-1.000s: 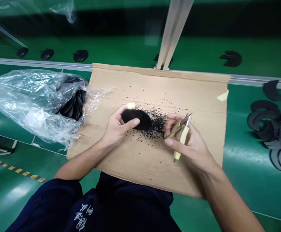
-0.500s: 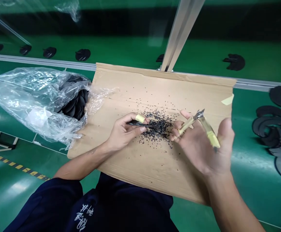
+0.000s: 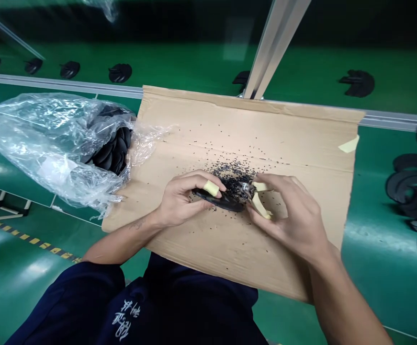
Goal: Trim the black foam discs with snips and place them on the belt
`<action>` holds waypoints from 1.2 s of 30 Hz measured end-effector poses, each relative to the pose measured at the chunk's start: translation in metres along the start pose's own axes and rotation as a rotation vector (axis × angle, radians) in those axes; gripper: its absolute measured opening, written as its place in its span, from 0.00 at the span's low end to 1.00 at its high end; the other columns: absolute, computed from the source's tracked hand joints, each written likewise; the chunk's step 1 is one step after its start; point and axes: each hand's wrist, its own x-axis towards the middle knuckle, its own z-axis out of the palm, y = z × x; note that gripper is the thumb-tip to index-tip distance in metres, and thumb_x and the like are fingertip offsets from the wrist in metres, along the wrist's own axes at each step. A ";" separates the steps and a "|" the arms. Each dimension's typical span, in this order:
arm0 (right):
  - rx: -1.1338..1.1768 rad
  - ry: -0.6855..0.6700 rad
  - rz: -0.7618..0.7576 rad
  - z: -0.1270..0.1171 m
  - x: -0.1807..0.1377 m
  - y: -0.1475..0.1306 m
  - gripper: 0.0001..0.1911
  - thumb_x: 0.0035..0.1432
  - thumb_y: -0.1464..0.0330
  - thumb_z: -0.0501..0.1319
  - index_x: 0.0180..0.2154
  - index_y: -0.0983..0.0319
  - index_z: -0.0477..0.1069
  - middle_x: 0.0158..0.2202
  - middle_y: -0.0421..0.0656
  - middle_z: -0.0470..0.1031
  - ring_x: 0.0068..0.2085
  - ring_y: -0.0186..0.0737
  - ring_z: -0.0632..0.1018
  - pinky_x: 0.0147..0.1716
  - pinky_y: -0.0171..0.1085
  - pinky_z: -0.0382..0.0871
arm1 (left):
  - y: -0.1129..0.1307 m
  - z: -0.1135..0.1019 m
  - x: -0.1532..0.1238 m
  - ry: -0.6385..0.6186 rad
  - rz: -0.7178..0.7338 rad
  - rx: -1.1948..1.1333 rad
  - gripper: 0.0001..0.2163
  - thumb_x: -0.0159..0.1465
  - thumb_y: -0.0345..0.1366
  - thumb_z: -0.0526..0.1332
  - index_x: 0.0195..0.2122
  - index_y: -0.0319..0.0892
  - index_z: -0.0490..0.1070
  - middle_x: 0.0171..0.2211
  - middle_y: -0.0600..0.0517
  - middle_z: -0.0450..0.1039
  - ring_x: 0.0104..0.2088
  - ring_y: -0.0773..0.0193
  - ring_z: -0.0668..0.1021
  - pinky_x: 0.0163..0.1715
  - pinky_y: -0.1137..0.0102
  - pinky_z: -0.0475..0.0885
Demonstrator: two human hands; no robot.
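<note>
Between the thumb and fingers of my left hand point(image 3: 185, 196) is a thin black disc-like part point(image 3: 226, 201), tilted over the cardboard. Yellow tape wraps one of that hand's fingers. My right hand point(image 3: 290, 211) grips a pair of small nippers point(image 3: 260, 203) with yellow-wrapped handles. Their metal jaws point left, at the right edge of the black part; whether they touch it I cannot tell. Beneath and behind both hands, many tiny black bits point(image 3: 233, 170) lie scattered on the cardboard sheet point(image 3: 201, 254).
At the left, a clear plastic bag point(image 3: 50, 139) spills black discs point(image 3: 111, 151). More curved black parts point(image 3: 409, 187) lie on the green table at the right. Behind the cardboard stands a metal post point(image 3: 278, 48), with black parts point(image 3: 120, 73) spaced along the green surface beyond the rail.
My right hand has turned over and moved left, bringing the nippers' jaws to the black part. My left hand has tilted the part so its flat face shows more.
</note>
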 end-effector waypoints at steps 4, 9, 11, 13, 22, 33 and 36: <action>-0.011 -0.059 -0.105 0.002 -0.002 0.003 0.26 0.63 0.66 0.65 0.60 0.60 0.66 0.50 0.53 0.79 0.44 0.50 0.80 0.40 0.47 0.76 | 0.000 -0.001 0.000 -0.025 0.026 -0.011 0.03 0.64 0.34 0.70 0.35 0.41 0.79 0.38 0.47 0.81 0.38 0.66 0.83 0.37 0.72 0.79; 0.014 -0.054 -0.103 0.000 -0.003 0.003 0.27 0.63 0.67 0.66 0.62 0.57 0.66 0.52 0.52 0.80 0.46 0.50 0.81 0.40 0.47 0.77 | -0.001 -0.002 0.000 -0.022 0.023 -0.015 0.04 0.64 0.35 0.70 0.34 0.41 0.79 0.37 0.47 0.81 0.37 0.65 0.82 0.36 0.72 0.79; 0.030 -0.042 -0.102 -0.002 -0.003 0.002 0.28 0.62 0.67 0.67 0.62 0.57 0.67 0.52 0.52 0.80 0.46 0.50 0.81 0.40 0.47 0.77 | -0.001 -0.002 0.000 -0.019 0.013 -0.031 0.04 0.64 0.35 0.70 0.33 0.41 0.78 0.37 0.48 0.81 0.37 0.66 0.82 0.36 0.72 0.79; 0.040 -0.039 -0.106 -0.002 -0.003 0.002 0.28 0.62 0.68 0.67 0.63 0.57 0.67 0.52 0.52 0.80 0.45 0.50 0.81 0.41 0.47 0.77 | -0.001 -0.002 0.000 -0.020 0.009 -0.045 0.04 0.64 0.34 0.70 0.34 0.41 0.78 0.37 0.48 0.81 0.37 0.66 0.82 0.36 0.72 0.79; 0.009 -0.045 -0.111 -0.002 -0.005 0.002 0.28 0.64 0.70 0.66 0.64 0.53 0.65 0.50 0.48 0.81 0.43 0.47 0.81 0.39 0.45 0.77 | -0.001 -0.001 0.000 -0.039 0.014 -0.064 0.04 0.64 0.34 0.70 0.32 0.42 0.78 0.36 0.48 0.82 0.36 0.66 0.83 0.36 0.72 0.80; 0.047 -0.026 -0.091 -0.003 -0.006 -0.004 0.24 0.63 0.69 0.67 0.61 0.54 0.71 0.44 0.46 0.83 0.40 0.45 0.83 0.39 0.43 0.80 | -0.004 0.000 0.001 -0.036 0.017 -0.069 0.09 0.64 0.39 0.70 0.30 0.40 0.78 0.34 0.48 0.83 0.34 0.66 0.84 0.33 0.73 0.80; 0.193 -0.039 -0.052 -0.003 -0.004 -0.008 0.21 0.64 0.69 0.66 0.58 0.54 0.72 0.42 0.44 0.83 0.40 0.42 0.83 0.37 0.40 0.80 | -0.002 0.000 0.002 -0.066 0.008 -0.092 0.08 0.63 0.38 0.71 0.33 0.40 0.76 0.36 0.47 0.83 0.36 0.65 0.84 0.35 0.72 0.80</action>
